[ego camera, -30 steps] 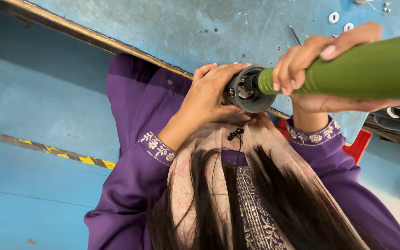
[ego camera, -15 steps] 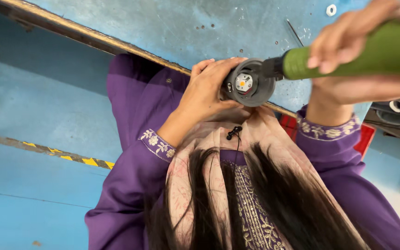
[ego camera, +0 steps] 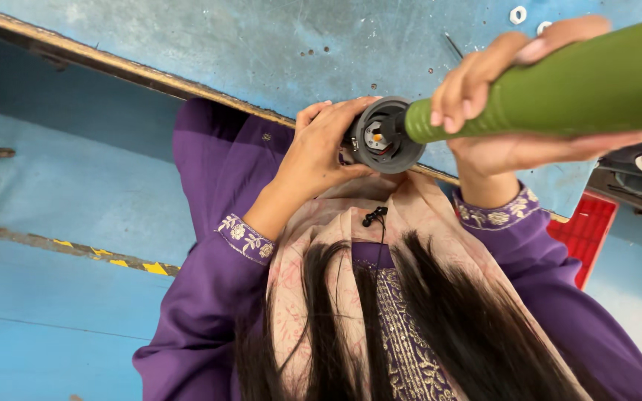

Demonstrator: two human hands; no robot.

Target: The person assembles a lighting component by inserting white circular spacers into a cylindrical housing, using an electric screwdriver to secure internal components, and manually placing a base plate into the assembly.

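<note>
My left hand (ego camera: 321, 148) grips a round dark grey part (ego camera: 384, 137) by its rim, holding it at the near edge of the blue table (ego camera: 224, 44). An orange spot shows in the part's open face. My right hand (ego camera: 499, 96) is wrapped around a thick green cylindrical power tool (ego camera: 559, 85) that runs off to the upper right. Its narrow tip meets the centre of the part. Purple sleeves with embroidered cuffs cover both arms.
Small white nuts (ego camera: 518, 13) lie at the table's far side. A red crate (ego camera: 585, 230) and dark objects (ego camera: 640, 167) sit at the right, below the table edge. The blue floor carries a yellow-and-black stripe (ego camera: 113, 260). Long dark hair and a scarf hang in the foreground.
Half a second ago the green tool's tip stood off to the right of the part. It now sits at the part's centre. My left hand has kept its grip.
</note>
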